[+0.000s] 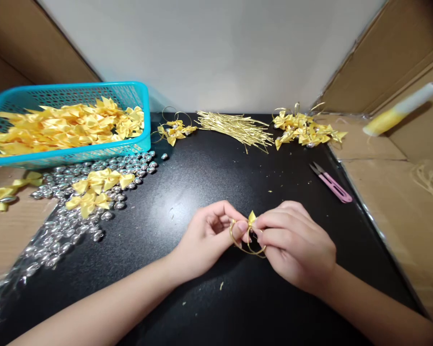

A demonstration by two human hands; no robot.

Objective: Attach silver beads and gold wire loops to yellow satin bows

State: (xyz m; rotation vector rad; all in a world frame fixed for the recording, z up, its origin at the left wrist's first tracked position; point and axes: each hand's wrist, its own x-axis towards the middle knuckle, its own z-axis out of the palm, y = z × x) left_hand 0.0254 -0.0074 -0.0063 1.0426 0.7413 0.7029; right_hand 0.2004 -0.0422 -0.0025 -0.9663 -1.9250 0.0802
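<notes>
Yellow bow [251, 217], tip pointing far, sits between your left hand [214, 229] and right hand [298, 242], both pinched on it; gold tie [252, 253] loops near.

Left hand [212, 233] and right hand [298, 245] meet above the black desk [202, 307] — pinching a yellow ribbon piece [251, 217] and looped gold wire [251, 251] between them! Turquoise plastic basket [65, 149] heaped with yellow ribbon bows [72, 126] stands left — pink-handled metal snips [334, 186] lie right.

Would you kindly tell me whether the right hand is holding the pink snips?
No, the pink snips lie on the black table, apart from the right hand, which pinches yellow ribbon.
</notes>
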